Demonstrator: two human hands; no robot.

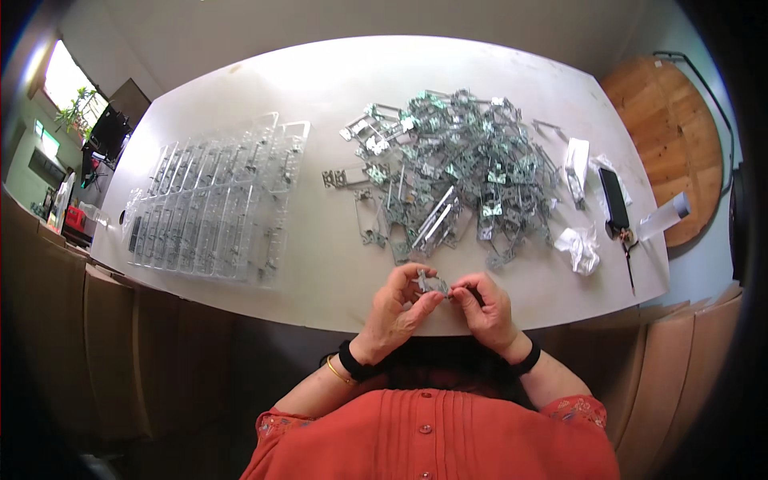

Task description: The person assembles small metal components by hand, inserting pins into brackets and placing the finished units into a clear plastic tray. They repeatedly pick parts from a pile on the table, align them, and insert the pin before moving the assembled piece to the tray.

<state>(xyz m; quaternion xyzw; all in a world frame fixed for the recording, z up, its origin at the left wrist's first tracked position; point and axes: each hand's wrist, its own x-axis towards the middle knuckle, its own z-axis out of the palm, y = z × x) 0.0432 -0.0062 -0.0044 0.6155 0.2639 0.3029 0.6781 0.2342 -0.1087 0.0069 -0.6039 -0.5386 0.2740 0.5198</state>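
Observation:
A small grey metal bracket (433,282) is held up near the front edge of the table. My left hand (397,308) is closed on it, thumb below and fingers behind. The fingertips of my right hand (488,310) pinch at the bracket's right end; whether a smaller piece sits between them is too small to tell. Just beyond both hands spreads a large heap of similar metal brackets (472,164), tangled together, some with long thin rods. My fingers hide part of the held bracket.
Clear plastic trays (216,200) with metal parts in rows lie on the left of the white table (336,296). At the right are crumpled white tissue (579,250), a white packet (576,164), a black phone (614,198), keys (626,237) and a clear bottle (662,218). Cardboard (664,368) stands below.

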